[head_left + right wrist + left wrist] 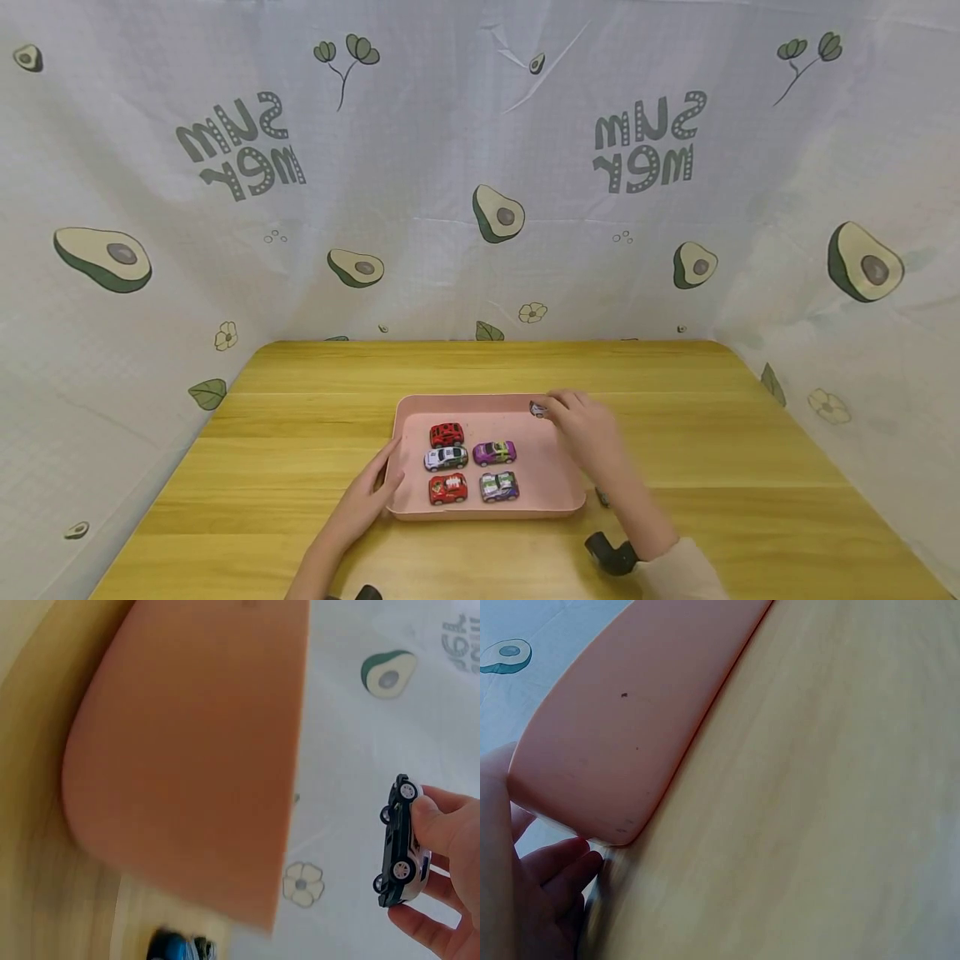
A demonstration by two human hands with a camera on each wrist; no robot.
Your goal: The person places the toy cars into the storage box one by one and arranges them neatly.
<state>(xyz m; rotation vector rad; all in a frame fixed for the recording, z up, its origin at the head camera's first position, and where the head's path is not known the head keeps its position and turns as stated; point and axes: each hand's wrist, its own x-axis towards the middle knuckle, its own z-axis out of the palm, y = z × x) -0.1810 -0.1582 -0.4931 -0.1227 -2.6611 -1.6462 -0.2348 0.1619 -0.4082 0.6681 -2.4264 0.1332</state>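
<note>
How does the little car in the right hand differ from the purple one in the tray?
The held car is whitish with a dark underside; the purple car has yellow-green markings. The held car is pinched in the air by the right hand; the purple car sits in the pink tray with no hand on it. Both are small toy cars.

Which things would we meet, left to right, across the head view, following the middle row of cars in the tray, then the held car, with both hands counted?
Left hand → mostly white car → purple car → held car → right hand
</note>
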